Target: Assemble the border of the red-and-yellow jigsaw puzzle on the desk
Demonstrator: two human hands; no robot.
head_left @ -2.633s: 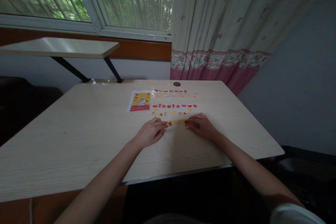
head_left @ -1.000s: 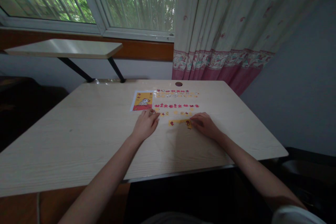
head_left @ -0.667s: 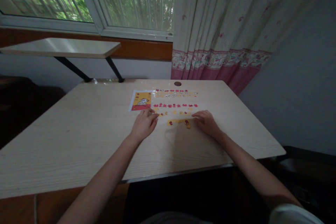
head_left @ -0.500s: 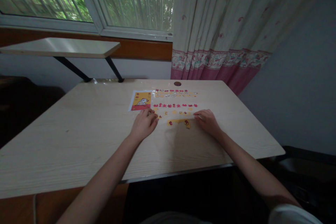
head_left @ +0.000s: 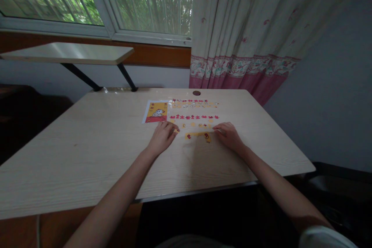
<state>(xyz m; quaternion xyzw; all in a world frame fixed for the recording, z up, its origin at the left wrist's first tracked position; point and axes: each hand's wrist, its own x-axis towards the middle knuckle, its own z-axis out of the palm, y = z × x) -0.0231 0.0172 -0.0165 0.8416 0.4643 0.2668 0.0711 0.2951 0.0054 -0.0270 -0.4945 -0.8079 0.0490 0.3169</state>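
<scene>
My left hand (head_left: 163,137) rests on the desk with its fingers curled around a small yellow-and-red jigsaw puzzle piece (head_left: 178,130) at the fingertips. Loosely bent, my right hand (head_left: 229,135) lies right of the pieces, thumb and forefinger slightly apart, with nothing visible between them. Between the hands is a joined yellow strip of puzzle pieces (head_left: 197,135) with red marks. Just beyond it are loose yellow pieces (head_left: 193,124) and a row of red pieces (head_left: 193,117). A picture sheet (head_left: 157,112) with a white animal on yellow and red lies beyond my left hand.
More red and pale pieces (head_left: 192,104) lie in rows farther back, before a round hole (head_left: 197,93) in the desk (head_left: 87,155). A raised shelf (head_left: 87,52) on black legs stands at the back left. A curtain (head_left: 232,46) hangs behind the desk.
My left hand has shifted slightly right, and the small piece at its fingertips has moved with it. My right hand has moved slightly left.
</scene>
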